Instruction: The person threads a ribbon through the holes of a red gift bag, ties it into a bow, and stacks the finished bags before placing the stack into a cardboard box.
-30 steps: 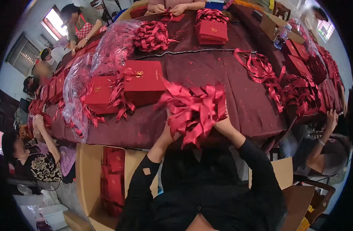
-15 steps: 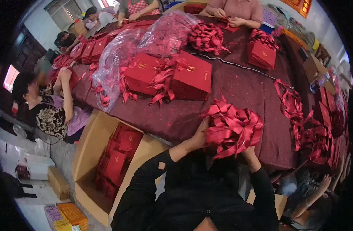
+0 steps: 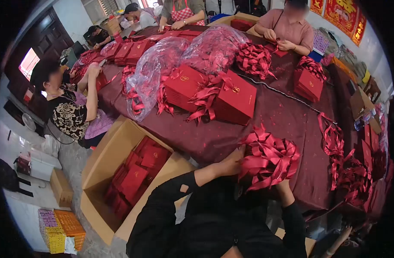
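Note:
A thick bundle of shiny red ribbons (image 3: 270, 159) fills the space between my hands at the table's near edge. It looks like the ribbon end of a stack of red gift bags, whose bodies are mostly hidden below. My left hand (image 3: 234, 162) grips the left side, fingers partly behind the ribbons. From below right, my right hand (image 3: 284, 186) holds the other side, its fingers largely covered. Beyond my hands, two stacks of red gift bags, a right one (image 3: 238, 101) and a left one (image 3: 185, 89), lie with gold logos and loose ribbons.
A cardboard box (image 3: 102, 172) with red bags inside stands open at the left. Clear plastic (image 3: 152, 69) covers red items on the dark red tablecloth (image 3: 281, 114). Another bag stack (image 3: 309, 84) and ribbon bunches (image 3: 332, 137) lie at the right. Several people work around the table.
My view has tilted up and shifted, so the table and people appear lower and farther right. Both hands keep hold of the ribboned stack, with little other visible movement.

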Tool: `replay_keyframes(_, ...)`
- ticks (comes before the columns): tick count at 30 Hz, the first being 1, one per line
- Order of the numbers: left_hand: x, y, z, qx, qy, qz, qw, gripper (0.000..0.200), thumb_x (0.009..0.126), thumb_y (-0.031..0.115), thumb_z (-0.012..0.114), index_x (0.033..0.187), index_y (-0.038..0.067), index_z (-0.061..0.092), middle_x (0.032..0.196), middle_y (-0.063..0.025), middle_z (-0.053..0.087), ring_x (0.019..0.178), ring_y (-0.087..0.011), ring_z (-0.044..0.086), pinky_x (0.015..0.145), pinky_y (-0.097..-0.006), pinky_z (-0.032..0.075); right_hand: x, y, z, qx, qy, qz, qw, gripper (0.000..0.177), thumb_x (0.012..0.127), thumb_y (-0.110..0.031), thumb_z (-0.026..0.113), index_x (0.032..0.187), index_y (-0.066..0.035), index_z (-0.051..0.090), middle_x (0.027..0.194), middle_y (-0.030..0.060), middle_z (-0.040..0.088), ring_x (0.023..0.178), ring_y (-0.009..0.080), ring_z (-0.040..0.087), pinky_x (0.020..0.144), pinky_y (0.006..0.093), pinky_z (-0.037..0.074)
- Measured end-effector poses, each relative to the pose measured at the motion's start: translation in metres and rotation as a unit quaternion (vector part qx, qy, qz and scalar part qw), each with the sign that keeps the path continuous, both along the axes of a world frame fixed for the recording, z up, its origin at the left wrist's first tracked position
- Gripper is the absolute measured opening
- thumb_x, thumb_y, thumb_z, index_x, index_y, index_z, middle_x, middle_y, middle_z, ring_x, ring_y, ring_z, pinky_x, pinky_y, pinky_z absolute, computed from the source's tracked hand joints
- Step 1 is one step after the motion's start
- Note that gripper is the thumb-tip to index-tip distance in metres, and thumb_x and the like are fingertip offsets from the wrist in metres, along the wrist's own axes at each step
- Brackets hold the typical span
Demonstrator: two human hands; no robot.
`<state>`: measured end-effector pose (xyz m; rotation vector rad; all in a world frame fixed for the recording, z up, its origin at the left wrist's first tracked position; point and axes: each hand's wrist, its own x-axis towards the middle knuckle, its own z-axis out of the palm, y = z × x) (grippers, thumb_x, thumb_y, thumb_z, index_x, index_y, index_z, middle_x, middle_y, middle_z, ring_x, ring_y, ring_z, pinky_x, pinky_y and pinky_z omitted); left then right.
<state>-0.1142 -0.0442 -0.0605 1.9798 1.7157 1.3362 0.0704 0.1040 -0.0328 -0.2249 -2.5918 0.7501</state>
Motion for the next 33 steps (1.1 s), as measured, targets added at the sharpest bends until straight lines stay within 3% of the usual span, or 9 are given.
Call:
replay_keyframes(2, -0.005, -0.001, -0.005, 0.036, 0.123, 0.005, 0.992, 0.066, 0.077, 0.028, 0.062, 0.126, -0.004, 0.032, 0.128, -0.0281, 0.033, 0.119, -0.0440, 0.032, 0.102, -0.0443, 0.026, 0.003, -0.006, 0.006, -0.041, 0.014, 0.003, 0.999, 0.055, 0.076, -0.014, 0.063, 0.127, -0.005, 0.042, 0.126, 0.0095, 0.047, 0.115, 0.0238, 0.046, 0.098, 0.0381, 0.036)
replay_keyframes(8, 0.011, -0.004, -0.002, -0.037, -0.197, -0.047, 0.979, 0.052, 0.079, 0.021, 0.059, 0.124, 0.000, 0.043, 0.134, -0.0268, 0.028, 0.124, -0.0453, 0.027, 0.104, -0.0494, 0.020, 0.029, -0.008, 0.009, -0.252, 0.090, -0.007, 0.963, 0.056, 0.073, -0.008, 0.063, 0.125, -0.004, 0.043, 0.121, 0.0092, 0.051, 0.109, 0.0226, 0.050, 0.092, 0.0369, 0.041)
replay_keyframes(10, 0.015, -0.019, 0.024, 0.132, 0.026, -0.087, 0.987, 0.054, 0.079, 0.019, 0.059, 0.128, 0.003, 0.041, 0.136, -0.0225, 0.029, 0.127, -0.0416, 0.025, 0.107, -0.0488, 0.016, 0.035, -0.005, 0.013, -0.318, 0.116, -0.011, 0.941, 0.056, 0.072, -0.006, 0.063, 0.124, -0.004, 0.043, 0.119, 0.0091, 0.052, 0.107, 0.0222, 0.052, 0.091, 0.0365, 0.043)
replay_keyframes(13, 0.016, -0.026, 0.051, 0.173, 0.062, -0.063, 0.981, 0.059, 0.076, 0.017, 0.065, 0.128, 0.006, 0.041, 0.133, -0.0169, 0.037, 0.129, -0.0333, 0.028, 0.108, -0.0463, 0.014, 0.043, -0.015, 0.026, -0.422, 0.149, -0.019, 0.894, 0.057, 0.070, -0.002, 0.063, 0.123, -0.003, 0.043, 0.117, 0.0090, 0.053, 0.103, 0.0216, 0.054, 0.088, 0.0359, 0.045)
replay_keyframes(17, 0.025, -0.041, 0.090, -0.057, -0.275, -0.116, 0.953, 0.069, 0.073, 0.023, 0.071, 0.130, 0.005, 0.037, 0.134, -0.0153, 0.037, 0.128, -0.0325, 0.029, 0.107, -0.0407, 0.016, 0.024, -0.026, 0.064, -0.410, 0.153, -0.074, 0.896, 0.052, 0.067, -0.003, 0.069, 0.115, -0.001, 0.049, 0.109, 0.0064, 0.057, 0.099, 0.0183, 0.056, 0.087, 0.0324, 0.044)
replay_keyframes(18, 0.025, -0.044, 0.091, -0.047, -0.255, -0.083, 0.962, 0.067, 0.074, 0.018, 0.073, 0.129, 0.004, 0.036, 0.126, -0.0089, 0.044, 0.114, -0.0188, 0.043, 0.096, -0.0323, 0.036, 0.020, -0.034, 0.069, -0.423, 0.202, -0.065, 0.881, 0.051, 0.066, -0.003, 0.069, 0.114, -0.001, 0.050, 0.108, 0.0064, 0.057, 0.098, 0.0183, 0.055, 0.087, 0.0325, 0.043)
replay_keyframes(24, 0.028, -0.058, 0.110, -0.112, -0.354, -0.064, 0.926, 0.099, 0.068, 0.021, 0.078, 0.139, 0.001, 0.012, 0.138, -0.0175, 0.030, 0.129, -0.0259, 0.027, 0.107, -0.0351, 0.021, 0.024, -0.045, 0.061, -0.427, 0.259, -0.102, 0.860, 0.063, 0.066, -0.007, 0.069, 0.122, 0.000, 0.042, 0.115, 0.0074, 0.052, 0.105, 0.0186, 0.051, 0.091, 0.0335, 0.041)
replay_keyframes(31, 0.034, -0.060, 0.121, -0.110, -0.406, -0.023, 0.907, 0.088, 0.067, 0.012, 0.078, 0.135, 0.005, 0.022, 0.129, -0.0116, 0.039, 0.121, -0.0212, 0.037, 0.103, -0.0326, 0.030, 0.028, -0.048, 0.060, -0.450, 0.277, -0.130, 0.839, 0.051, 0.071, -0.011, 0.064, 0.117, -0.001, 0.043, 0.105, 0.0082, 0.057, 0.091, 0.0194, 0.059, 0.081, 0.0323, 0.048)
replay_keyframes(33, 0.035, -0.061, 0.115, -0.075, -0.560, -0.041, 0.824, 0.072, 0.072, 0.005, 0.072, 0.131, 0.009, 0.030, 0.124, -0.0072, 0.043, 0.117, -0.0184, 0.041, 0.099, -0.0319, 0.034, 0.029, -0.043, 0.053, -0.424, 0.293, -0.146, 0.845, 0.049, 0.072, -0.013, 0.064, 0.115, -0.002, 0.044, 0.105, 0.0084, 0.056, 0.091, 0.0194, 0.058, 0.080, 0.0325, 0.048)
